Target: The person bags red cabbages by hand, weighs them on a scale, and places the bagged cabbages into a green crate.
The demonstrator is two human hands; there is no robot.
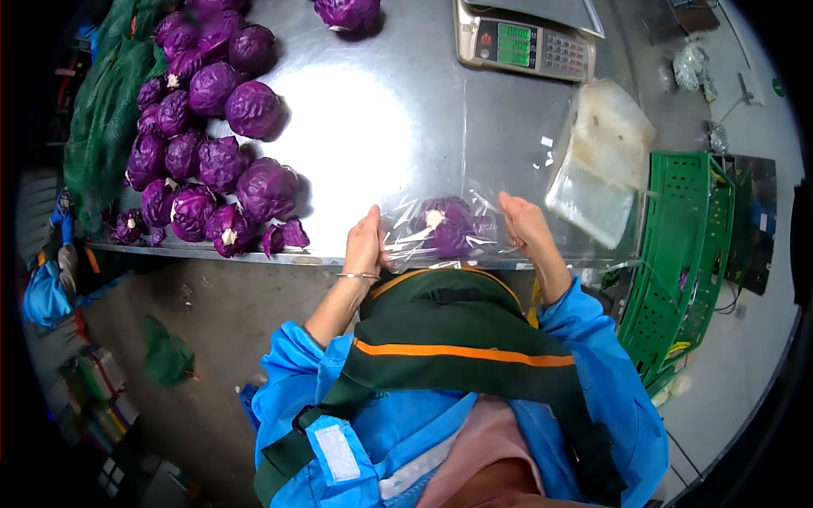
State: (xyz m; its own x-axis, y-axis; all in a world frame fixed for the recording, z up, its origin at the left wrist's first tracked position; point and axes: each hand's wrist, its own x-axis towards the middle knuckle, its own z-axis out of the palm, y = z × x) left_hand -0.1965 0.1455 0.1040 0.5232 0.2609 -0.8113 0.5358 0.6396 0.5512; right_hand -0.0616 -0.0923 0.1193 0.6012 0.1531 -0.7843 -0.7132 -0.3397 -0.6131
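A purple cabbage (449,227) lies inside a clear plastic bag (405,237) at the front edge of the metal table. My left hand (365,243) is closed on the left side of the bag, with a bangle at the wrist. On the other side, my right hand (524,223) grips the bag's right edge between thumb and fingers. Many bare purple cabbages (268,189) are heaped on the table's left part. A stack of flat clear bags (600,161) lies to the right of my right hand.
A digital scale (525,42) stands at the back right of the metal table (356,127). Green netting (106,127) hangs along the left end. A green crate (677,262) is beyond the right edge. One cabbage (348,13) sits alone at the back.
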